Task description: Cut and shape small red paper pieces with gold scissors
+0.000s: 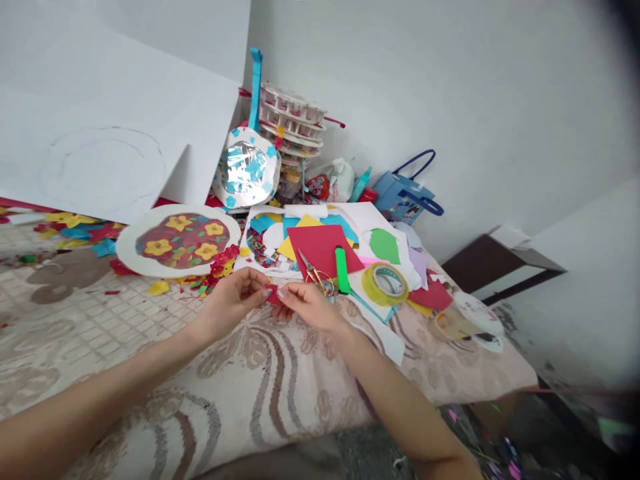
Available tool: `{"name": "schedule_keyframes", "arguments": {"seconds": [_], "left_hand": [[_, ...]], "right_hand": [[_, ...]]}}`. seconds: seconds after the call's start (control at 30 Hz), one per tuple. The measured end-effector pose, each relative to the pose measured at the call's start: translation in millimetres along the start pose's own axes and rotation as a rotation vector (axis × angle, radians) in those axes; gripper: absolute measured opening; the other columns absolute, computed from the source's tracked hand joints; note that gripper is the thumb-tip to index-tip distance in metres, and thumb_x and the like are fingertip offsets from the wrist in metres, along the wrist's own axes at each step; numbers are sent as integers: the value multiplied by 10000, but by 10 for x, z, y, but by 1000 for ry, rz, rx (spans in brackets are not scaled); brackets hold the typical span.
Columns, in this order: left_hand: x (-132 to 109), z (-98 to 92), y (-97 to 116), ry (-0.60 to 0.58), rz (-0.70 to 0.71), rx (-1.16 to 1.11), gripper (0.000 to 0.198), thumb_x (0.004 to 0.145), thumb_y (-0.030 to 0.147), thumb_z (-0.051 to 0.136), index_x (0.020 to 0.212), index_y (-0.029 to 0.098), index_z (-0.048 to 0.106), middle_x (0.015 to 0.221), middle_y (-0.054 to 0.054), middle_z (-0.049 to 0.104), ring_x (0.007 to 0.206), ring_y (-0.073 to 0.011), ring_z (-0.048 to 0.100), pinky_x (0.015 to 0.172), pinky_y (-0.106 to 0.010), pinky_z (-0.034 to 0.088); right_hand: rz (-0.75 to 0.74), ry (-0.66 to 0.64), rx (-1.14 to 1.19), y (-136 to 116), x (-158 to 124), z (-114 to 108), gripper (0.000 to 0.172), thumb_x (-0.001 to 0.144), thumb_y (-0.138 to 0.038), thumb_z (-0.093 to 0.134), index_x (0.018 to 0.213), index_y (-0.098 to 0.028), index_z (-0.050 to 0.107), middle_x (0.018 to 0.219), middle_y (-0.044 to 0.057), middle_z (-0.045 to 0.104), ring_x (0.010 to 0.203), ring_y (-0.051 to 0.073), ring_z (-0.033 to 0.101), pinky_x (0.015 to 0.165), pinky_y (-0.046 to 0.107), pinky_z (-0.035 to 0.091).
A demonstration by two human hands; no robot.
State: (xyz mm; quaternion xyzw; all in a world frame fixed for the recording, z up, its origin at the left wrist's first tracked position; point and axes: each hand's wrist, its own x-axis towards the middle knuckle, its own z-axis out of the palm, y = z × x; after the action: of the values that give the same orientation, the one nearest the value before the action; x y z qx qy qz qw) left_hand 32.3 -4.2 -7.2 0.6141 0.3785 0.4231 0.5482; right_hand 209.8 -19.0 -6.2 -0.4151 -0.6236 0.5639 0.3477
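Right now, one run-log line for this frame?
left hand: pinching small red paper scrap | right hand: pinching same scrap | gold-handled scissors: lying beyond | yellow tape roll: right

Plain white walls (pixel 450 80) — a dark wooden table (pixel 493 263) at right.

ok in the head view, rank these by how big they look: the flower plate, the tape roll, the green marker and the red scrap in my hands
1. Flower plate
2. Tape roll
3. Green marker
4. Red scrap, mostly hidden by the fingers of both hands, so its full size is unsure.
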Motion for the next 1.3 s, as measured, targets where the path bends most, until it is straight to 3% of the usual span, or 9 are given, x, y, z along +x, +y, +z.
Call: {"name": "schedule_keyframes", "arguments": {"seconds": [0.13, 0.3, 0.43, 0.57, 0.9, 1.0, 1.13, 1.23, 1.3], "left_hand": [[4, 2, 13, 2, -18, -14, 260, 694, 316, 668, 856, 155, 543, 710, -21, 610, 638, -143, 588, 594, -265, 489], [15, 13, 19, -24, -93, -75, 294, 708, 383, 647, 891, 163, 576, 816, -45, 640, 706, -163, 619, 623, -281, 519], [14, 27, -39, -119, -115, -55, 237, 670, 372, 687, 748, 163, 608, 658, -18, 633, 594, -145, 592, 562, -260, 509], [-3, 27, -22, -105, -120, -58, 212, 671, 362, 690, 643, 167, 611, 578, -4, 615, 527, -124, 560, 522, -226, 476], [5, -9, 30, -137, -264, -227, 274, 750, 407, 604, 714, 145, 676, 726, -83, 696, 606, -153, 623, 605, -258, 501], [16, -22, 85, -112, -346, -289, 342, 767, 440, 572, 723, 112, 659, 713, -106, 694, 588, -158, 619, 605, -277, 501], [22, -45, 142, -155, -541, -336, 450, 790, 503, 514, 741, 73, 635, 692, -110, 687, 587, -148, 614, 593, -261, 491], [21, -57, 108, -202, -597, -393, 330, 764, 408, 603, 776, 80, 642, 713, -81, 691, 607, -124, 612, 598, -227, 484], [22, -59, 73, -195, -534, -390, 248, 742, 344, 647, 782, 99, 647, 739, -59, 695, 611, -105, 606, 613, -210, 481]], "right_hand": [[-53, 66, -54, 37, 8, -4, 277, 768, -436, 588, 719, -166, 550, 614, -19, 580, 512, 82, 478, 483, 201, 381], [-87, 121, -45, 59, 23, 4, 261, 787, -421, 568, 717, -172, 528, 608, -22, 562, 526, 86, 471, 502, 207, 363], [-96, 136, -4, 46, 18, 17, 254, 781, -410, 579, 703, -174, 525, 602, -29, 546, 531, 87, 473, 516, 210, 366], [-97, 121, 22, 52, 17, 20, 230, 787, -387, 581, 718, -173, 531, 616, -31, 548, 534, 81, 470, 520, 207, 360], [-102, 146, -8, 10, 5, 7, 213, 809, -363, 561, 723, -172, 523, 622, -26, 546, 552, 86, 473, 525, 208, 358], [-167, 166, -104, 13, 0, -17, 195, 840, -341, 521, 736, -177, 503, 635, -23, 539, 569, 95, 483, 552, 218, 389], [-417, 254, -505, 14, -9, -68, 156, 878, -291, 466, 800, -184, 548, 769, 26, 578, 750, 143, 531, 711, 281, 433], [-578, 246, -728, 1, -17, -94, 167, 889, -255, 448, 844, -196, 597, 878, 57, 598, 906, 176, 522, 850, 331, 405], [-576, 245, -685, -7, -19, -99, 163, 890, -247, 446, 938, -208, 597, 950, 61, 604, 938, 174, 529, 864, 332, 411]]}}
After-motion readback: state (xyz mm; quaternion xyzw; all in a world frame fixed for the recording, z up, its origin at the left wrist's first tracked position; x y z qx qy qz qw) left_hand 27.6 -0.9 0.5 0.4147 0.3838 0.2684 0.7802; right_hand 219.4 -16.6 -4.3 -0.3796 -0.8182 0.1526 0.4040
